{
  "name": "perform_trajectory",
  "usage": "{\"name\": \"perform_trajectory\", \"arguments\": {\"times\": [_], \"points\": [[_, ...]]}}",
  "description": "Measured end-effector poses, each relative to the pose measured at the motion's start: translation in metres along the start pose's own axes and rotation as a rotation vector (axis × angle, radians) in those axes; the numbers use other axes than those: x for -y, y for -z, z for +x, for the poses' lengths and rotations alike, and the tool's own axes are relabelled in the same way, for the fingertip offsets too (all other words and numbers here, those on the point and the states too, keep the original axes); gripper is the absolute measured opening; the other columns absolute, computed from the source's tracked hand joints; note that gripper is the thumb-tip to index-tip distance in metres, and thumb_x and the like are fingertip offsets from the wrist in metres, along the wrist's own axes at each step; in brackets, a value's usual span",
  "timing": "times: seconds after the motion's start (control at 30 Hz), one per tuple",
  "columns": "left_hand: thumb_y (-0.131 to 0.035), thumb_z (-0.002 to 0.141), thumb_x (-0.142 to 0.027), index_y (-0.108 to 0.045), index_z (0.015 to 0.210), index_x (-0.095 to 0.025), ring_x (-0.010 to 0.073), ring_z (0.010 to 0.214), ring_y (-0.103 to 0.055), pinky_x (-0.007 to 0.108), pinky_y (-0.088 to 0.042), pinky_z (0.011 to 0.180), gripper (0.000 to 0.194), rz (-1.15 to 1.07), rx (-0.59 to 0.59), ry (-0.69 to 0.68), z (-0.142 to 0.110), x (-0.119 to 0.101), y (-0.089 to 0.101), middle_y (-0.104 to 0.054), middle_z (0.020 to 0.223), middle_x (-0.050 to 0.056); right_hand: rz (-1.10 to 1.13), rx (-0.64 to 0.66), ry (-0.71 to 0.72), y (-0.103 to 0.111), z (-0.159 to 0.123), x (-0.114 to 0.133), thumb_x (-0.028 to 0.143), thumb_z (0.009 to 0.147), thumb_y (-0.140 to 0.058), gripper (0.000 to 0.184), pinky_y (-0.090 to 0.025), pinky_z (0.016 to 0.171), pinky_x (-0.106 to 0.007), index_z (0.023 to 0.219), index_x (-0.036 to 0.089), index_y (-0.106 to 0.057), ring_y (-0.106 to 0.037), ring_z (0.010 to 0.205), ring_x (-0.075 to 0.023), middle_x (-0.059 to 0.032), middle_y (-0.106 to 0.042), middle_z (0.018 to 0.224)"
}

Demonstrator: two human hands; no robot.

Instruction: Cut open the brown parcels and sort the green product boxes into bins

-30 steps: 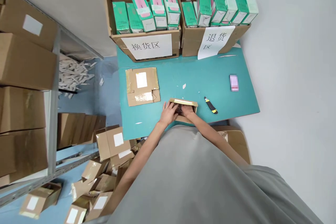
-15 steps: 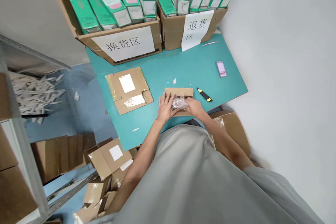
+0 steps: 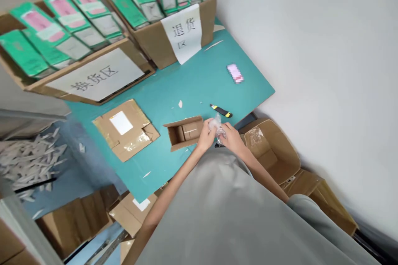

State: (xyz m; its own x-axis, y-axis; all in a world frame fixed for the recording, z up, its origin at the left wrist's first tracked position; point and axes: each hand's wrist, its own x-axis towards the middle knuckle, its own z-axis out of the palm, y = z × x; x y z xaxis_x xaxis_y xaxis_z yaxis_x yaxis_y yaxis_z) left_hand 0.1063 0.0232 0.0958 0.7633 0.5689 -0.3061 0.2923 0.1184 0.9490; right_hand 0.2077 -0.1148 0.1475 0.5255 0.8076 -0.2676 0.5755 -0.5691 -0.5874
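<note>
Between my two hands is a piece of clear bubble wrap (image 3: 217,126), crumpled and shiny; whether it encloses anything I cannot tell. My left hand (image 3: 206,133) is closed on its left side, and my right hand (image 3: 231,137) grips it from the right. Just left of my hands an opened small cardboard box (image 3: 185,131) stands on the table, with its flaps up and its bare inside showing. Beyond my right hand lies a black and yellow utility knife (image 3: 221,110). Farther left is a flattened cardboard box (image 3: 126,130) with a white label.
Two large cartons, the left one (image 3: 102,75) and the right one (image 3: 155,45), hold several green boxes at the back of the teal table (image 3: 199,87). A blurred-out phone-like object (image 3: 235,73) lies at right. An open carton (image 3: 270,149) stands below the table's right edge.
The bubble wrap has come out of the small box and moved right, held in both hands. The box now sits open to their left. The view has swung to the right.
</note>
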Motion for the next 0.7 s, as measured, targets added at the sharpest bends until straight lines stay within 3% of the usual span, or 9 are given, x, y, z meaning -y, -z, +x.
{"name": "perform_trajectory", "arguments": {"times": [0.07,0.13,0.2,0.27,0.33,0.43,0.5,0.57,0.7], "points": [[-0.06,0.106,-0.043,-0.061,0.135,-0.021,0.0268,0.11,-0.075,0.042,-0.062,0.099,0.036,-0.035,-0.001,0.075,0.017,0.005,-0.026,-0.077,0.125,0.012,0.074,-0.093,-0.026,0.015,-0.014,-0.021,0.026,0.105,-0.061,0.078,-0.057,0.117,-0.047,0.179,0.027,-0.035,-0.062,0.145,-0.0332,-0.0162,-0.052,0.167],[-0.062,0.105,-0.041,-0.064,0.126,-0.021,0.0262,0.101,-0.076,0.041,-0.063,0.093,0.03,-0.044,0.035,0.144,0.033,0.009,-0.057,-0.078,0.113,0.009,0.104,-0.143,-0.031,0.027,-0.027,-0.046,0.03,0.106,-0.064,0.086,-0.054,0.123,-0.049,0.183,0.032,-0.025,-0.055,0.155,-0.0343,-0.0143,-0.039,0.178],[-0.069,0.1,-0.039,-0.068,0.116,-0.02,0.026,0.098,-0.075,0.041,-0.063,0.094,0.025,-0.031,0.113,0.168,0.048,0.011,-0.094,-0.078,0.106,0.008,0.118,-0.158,-0.03,0.035,-0.041,-0.076,0.029,0.109,-0.059,0.074,-0.049,0.128,-0.049,0.179,0.031,-0.036,-0.054,0.155,-0.033,-0.0134,-0.045,0.175],[-0.075,0.095,-0.037,-0.071,0.112,-0.019,0.0259,0.1,-0.075,0.042,-0.062,0.098,0.025,-0.031,0.241,0.183,0.059,0.014,-0.133,-0.08,0.106,0.008,0.133,-0.194,-0.086,0.039,-0.055,-0.11,0.026,0.111,-0.051,0.059,-0.049,0.127,-0.047,0.17,0.028,-0.051,-0.061,0.147,-0.0313,-0.0143,-0.06,0.161],[-0.08,0.092,-0.038,-0.075,0.12,-0.018,0.027,0.108,-0.077,0.044,-0.062,0.105,0.035,-0.038,0.394,0.22,0.065,0.017,-0.171,-0.082,0.114,0.01,0.133,-0.261,-0.192,0.04,-0.071,-0.147,0.024,0.111,-0.047,0.05,-0.052,0.122,-0.045,0.159,0.023,-0.062,-0.066,0.136,-0.0312,-0.0152,-0.069,0.146],[-0.087,0.09,-0.042,-0.072,0.146,-0.021,0.0316,0.132,-0.073,0.049,-0.057,0.117,0.061,-0.019,0.587,0.298,0.061,0.023,-0.219,-0.078,0.145,0.016,0.065,-0.378,-0.382,0.041,-0.097,-0.208,0.021,0.107,-0.048,0.045,-0.054,0.116,-0.044,0.146,0.019,-0.071,-0.068,0.128,-0.0323,-0.0164,-0.072,0.137],[-0.088,0.09,-0.044,-0.068,0.155,-0.021,0.0353,0.147,-0.066,0.052,-0.052,0.125,0.072,0.016,0.68,0.338,0.055,0.027,-0.242,-0.067,0.162,0.019,-0.008,-0.435,-0.537,0.04,-0.115,-0.248,0.02,0.103,-0.049,0.047,-0.055,0.112,-0.044,0.145,0.017,-0.071,-0.067,0.125,-0.0329,-0.0171,-0.072,0.135],[-0.088,0.091,-0.046,-0.069,0.156,-0.021,0.0374,0.155,-0.06,0.054,-0.048,0.13,0.072,0.055,0.75,0.363,0.048,0.029,-0.258,-0.064,0.166,0.019,-0.081,-0.439,-0.706,0.04,-0.132,-0.284,0.019,0.102,-0.049,0.052,-0.055,0.109,-0.044,0.151,0.017,-0.068,-0.068,0.123,-0.0331,-0.0183,-0.072,0.135],[-0.086,0.094,-0.043,-0.073,0.15,-0.021,0.0379,0.155,-0.061,0.057,-0.049,0.13,0.062,0.115,0.805,0.421,0.042,0.033,-0.272,-0.067,0.163,0.018,-0.185,-0.288,-1.026,0.042,-0.158,-0.344,0.013,0.102,-0.049,0.06,-0.05,0.111,-0.044,0.161,0.011,-0.06,-0.068,0.125,-0.0345,-0.0246,-0.071,0.136]]}}
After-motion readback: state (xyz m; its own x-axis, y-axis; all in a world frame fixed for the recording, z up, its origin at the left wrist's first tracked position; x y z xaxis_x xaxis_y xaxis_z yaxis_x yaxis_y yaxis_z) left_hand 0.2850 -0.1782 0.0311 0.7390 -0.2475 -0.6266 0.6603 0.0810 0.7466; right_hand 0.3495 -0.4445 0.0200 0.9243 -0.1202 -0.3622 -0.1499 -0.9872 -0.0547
